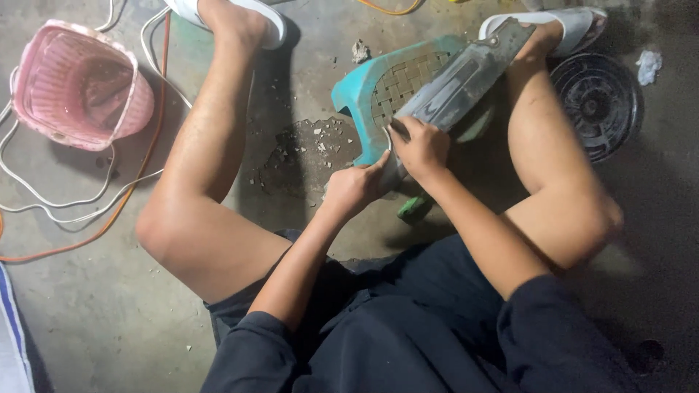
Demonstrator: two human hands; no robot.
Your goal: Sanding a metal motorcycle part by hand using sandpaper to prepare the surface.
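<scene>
Left hand [354, 191] and right hand [420, 145], both closed, grip a long grey metal panel [457, 80] lying over a teal plastic woven-top stool [378, 87] beyond them.

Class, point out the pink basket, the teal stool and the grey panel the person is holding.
pink basket [76, 84], head view, on its inner wall.
teal stool [364, 91], head view, on its seat edge.
grey panel [459, 80], head view, on its flat middle.

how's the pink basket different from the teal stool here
The pink basket lies alone on the concrete floor, apart from both hands; the teal stool sits between the person's legs under the long grey panel that the left hand and right hand grip. The pink basket is slatted all round; the teal stool has a woven top only. Both look like plastic.
</scene>
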